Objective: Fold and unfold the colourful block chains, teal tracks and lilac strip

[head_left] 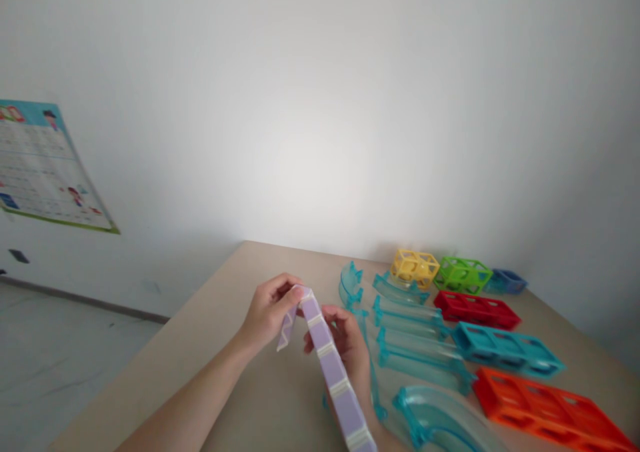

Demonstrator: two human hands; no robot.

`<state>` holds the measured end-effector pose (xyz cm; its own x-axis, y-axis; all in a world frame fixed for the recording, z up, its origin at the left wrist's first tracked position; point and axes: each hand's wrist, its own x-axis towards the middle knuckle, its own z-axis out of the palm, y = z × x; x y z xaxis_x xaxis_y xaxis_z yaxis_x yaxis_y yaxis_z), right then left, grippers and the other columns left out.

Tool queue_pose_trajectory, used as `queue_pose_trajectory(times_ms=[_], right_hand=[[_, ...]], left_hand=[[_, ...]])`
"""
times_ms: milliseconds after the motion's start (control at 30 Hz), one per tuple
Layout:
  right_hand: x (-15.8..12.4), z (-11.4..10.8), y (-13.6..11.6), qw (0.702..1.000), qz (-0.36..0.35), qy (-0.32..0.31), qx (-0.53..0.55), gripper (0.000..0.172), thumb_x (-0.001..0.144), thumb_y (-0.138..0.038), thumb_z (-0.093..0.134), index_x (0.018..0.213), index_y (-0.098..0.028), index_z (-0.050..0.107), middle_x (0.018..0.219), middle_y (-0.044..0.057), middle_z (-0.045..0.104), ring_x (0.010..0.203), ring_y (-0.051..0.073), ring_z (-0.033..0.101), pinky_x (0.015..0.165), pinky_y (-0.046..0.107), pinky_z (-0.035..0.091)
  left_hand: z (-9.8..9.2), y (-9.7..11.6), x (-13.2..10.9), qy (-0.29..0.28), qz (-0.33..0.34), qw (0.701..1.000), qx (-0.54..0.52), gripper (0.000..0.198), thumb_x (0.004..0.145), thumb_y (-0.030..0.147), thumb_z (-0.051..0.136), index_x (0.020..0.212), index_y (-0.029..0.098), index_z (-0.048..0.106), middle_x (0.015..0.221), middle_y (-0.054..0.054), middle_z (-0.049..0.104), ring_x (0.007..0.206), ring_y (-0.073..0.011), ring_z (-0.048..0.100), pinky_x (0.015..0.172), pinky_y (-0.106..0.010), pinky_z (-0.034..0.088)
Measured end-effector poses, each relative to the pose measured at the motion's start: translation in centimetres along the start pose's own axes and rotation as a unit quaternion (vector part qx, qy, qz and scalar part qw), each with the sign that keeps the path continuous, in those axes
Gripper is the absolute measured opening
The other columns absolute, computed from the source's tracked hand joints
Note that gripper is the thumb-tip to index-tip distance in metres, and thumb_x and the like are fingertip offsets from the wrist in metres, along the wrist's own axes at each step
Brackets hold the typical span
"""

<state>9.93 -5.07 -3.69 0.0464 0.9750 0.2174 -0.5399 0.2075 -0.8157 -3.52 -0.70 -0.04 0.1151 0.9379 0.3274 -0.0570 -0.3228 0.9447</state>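
Observation:
A long lilac twist snake puzzle (331, 365) with pale bands between its segments runs from the middle of the view down to the bottom edge. It folds sharply at its top, and a short section with a zigzag edge hangs down on the left. My left hand (270, 312) pinches this fold between thumb and fingers. Behind the long section, my right hand (353, 352) curls round it, with fingertips showing on its left side. The puzzle hides part of the right hand and wrist. Its lower end lies out of view.
Clear blue track pieces (415, 315) lie to the right on the beige table (220, 292). Beyond them are red (477, 311), teal (507, 350) and orange (550, 405) blocks. Yellow (415, 267) and green (463, 275) frames stand by the wall.

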Motion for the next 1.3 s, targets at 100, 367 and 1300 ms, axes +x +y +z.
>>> queue_pose_trajectory(times_ms=[100,367,1300], right_hand=[[-0.7,-0.2,0.7,0.967,0.183,-0.153,0.091,0.053,0.078,-0.066,0.055,0.088,-0.015,0.062,0.066,0.006,0.068,0.041,0.017,0.059,0.038,0.027,0.045],[-2.0,0.8,-1.3,0.911,0.328,-0.159,0.194,0.055,0.083,-0.064,0.045,0.089,-0.013,0.062,0.048,0.002,0.063,0.030,0.015,0.056,0.026,0.018,0.037],[-4.3,1.9,2.5,0.950,0.301,-0.062,-0.049,0.052,0.066,-0.068,0.065,0.076,-0.019,0.048,0.043,-0.005,0.056,0.024,0.012,0.048,0.024,0.017,0.031]], left_hand=[[-0.3,-0.7,0.0,0.020,0.049,0.999,-0.010,0.025,0.082,0.040,0.063,0.086,0.015,0.064,0.070,-0.001,0.061,0.061,-0.0113,0.054,0.055,-0.020,0.042],[-0.3,-0.1,-0.5,-0.048,0.061,0.997,-0.001,0.031,0.079,0.043,0.066,0.088,0.014,0.065,0.077,-0.005,0.065,0.068,-0.0151,0.057,0.059,-0.024,0.042],[1.2,0.3,0.1,0.071,-0.194,0.969,-0.137,0.035,0.073,0.045,0.071,0.070,0.013,0.058,0.056,0.001,0.061,0.056,-0.0177,0.067,0.042,-0.017,0.039]])
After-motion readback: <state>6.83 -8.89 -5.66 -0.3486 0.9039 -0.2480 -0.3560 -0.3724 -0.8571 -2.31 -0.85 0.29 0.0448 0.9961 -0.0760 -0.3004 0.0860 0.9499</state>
